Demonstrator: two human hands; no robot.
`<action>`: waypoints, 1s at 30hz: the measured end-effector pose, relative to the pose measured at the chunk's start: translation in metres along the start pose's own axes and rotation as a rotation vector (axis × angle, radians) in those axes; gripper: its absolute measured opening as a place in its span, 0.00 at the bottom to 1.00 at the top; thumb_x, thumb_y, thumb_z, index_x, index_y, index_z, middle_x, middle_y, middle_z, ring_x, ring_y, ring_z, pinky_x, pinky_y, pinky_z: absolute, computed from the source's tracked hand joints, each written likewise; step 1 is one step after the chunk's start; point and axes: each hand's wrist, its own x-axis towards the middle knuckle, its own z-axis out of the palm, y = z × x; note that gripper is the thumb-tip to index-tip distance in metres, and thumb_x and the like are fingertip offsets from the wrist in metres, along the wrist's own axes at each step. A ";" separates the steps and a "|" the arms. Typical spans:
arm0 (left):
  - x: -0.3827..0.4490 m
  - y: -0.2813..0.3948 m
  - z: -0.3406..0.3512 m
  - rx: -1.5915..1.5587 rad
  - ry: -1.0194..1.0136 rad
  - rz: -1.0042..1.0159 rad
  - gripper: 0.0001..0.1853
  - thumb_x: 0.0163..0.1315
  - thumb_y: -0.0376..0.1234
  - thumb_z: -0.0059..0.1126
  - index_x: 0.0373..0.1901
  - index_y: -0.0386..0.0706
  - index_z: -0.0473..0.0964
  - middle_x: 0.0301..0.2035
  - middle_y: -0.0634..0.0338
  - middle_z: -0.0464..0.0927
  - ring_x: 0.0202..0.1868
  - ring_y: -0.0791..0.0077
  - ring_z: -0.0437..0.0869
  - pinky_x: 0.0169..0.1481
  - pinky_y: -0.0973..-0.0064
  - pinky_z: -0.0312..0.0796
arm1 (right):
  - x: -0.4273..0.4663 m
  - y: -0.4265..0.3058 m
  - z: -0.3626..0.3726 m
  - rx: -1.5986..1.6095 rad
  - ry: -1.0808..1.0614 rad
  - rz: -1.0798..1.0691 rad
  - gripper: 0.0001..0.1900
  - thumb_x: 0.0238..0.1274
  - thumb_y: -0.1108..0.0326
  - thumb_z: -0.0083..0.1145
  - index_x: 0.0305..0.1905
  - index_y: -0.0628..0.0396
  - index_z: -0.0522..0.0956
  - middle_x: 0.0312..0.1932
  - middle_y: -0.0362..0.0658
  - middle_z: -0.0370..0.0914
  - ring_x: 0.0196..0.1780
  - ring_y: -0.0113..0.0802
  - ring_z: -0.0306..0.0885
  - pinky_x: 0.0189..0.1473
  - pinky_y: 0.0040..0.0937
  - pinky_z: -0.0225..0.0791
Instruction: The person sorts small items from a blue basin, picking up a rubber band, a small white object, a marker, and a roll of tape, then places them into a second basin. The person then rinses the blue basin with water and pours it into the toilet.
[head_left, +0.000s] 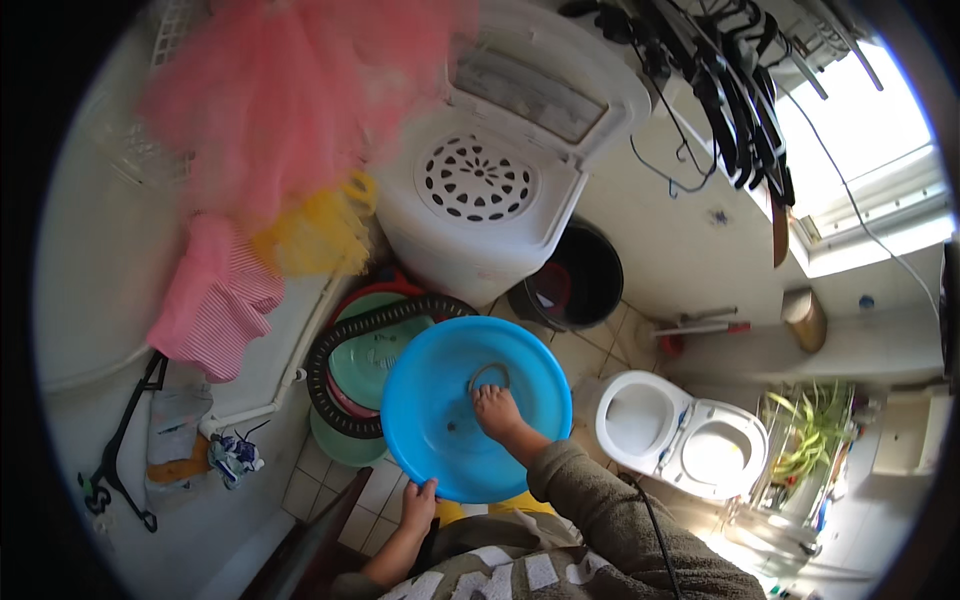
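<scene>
A large blue plastic basin (427, 390) is held out in front of my body. My left hand (420, 504) grips its near-left rim, thumb on the upper edge. Inside the basin, my right hand (495, 411) is closed at a thin greyish looped band (491, 366); both sides of the loop run to my fingers. A small dark spot (451, 427) shows on the basin's bottom, left of that hand. What lies under my right palm is hidden.
Ahead stands a white washing machine (465, 255) with its lid up, beside a black bucket (592, 262). Stacked basins (367, 360) lean at left below hanging pink clothes (217, 300). A toilet (637, 412) is at right; hangers (727, 97) hang upper right.
</scene>
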 end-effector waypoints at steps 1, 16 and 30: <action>-0.003 0.001 0.010 -0.017 0.039 0.010 0.06 0.67 0.32 0.51 0.34 0.38 0.70 0.26 0.62 0.73 0.26 0.77 0.73 0.33 0.76 0.67 | 0.003 0.007 -0.001 0.038 -0.015 0.017 0.08 0.55 0.69 0.51 0.40 0.56 0.73 0.33 0.45 0.72 0.37 0.40 0.73 0.35 0.36 0.65; -0.013 -0.003 0.070 -0.321 0.227 0.006 0.06 0.65 0.33 0.51 0.33 0.39 0.70 0.25 0.62 0.72 0.23 0.76 0.70 0.28 0.76 0.64 | 0.035 0.068 -0.079 0.196 0.093 -0.282 0.11 0.56 0.70 0.50 0.44 0.52 0.76 0.35 0.42 0.74 0.39 0.37 0.75 0.40 0.35 0.67; 0.015 -0.045 -0.073 -0.592 0.048 -0.496 0.22 0.67 0.52 0.42 0.46 0.46 0.73 0.41 0.57 0.78 0.39 0.57 0.79 0.45 0.66 0.75 | -0.025 0.388 -0.211 -0.152 0.596 0.616 0.03 0.52 0.69 0.52 0.33 0.51 0.72 0.29 0.43 0.75 0.34 0.41 0.78 0.32 0.38 0.72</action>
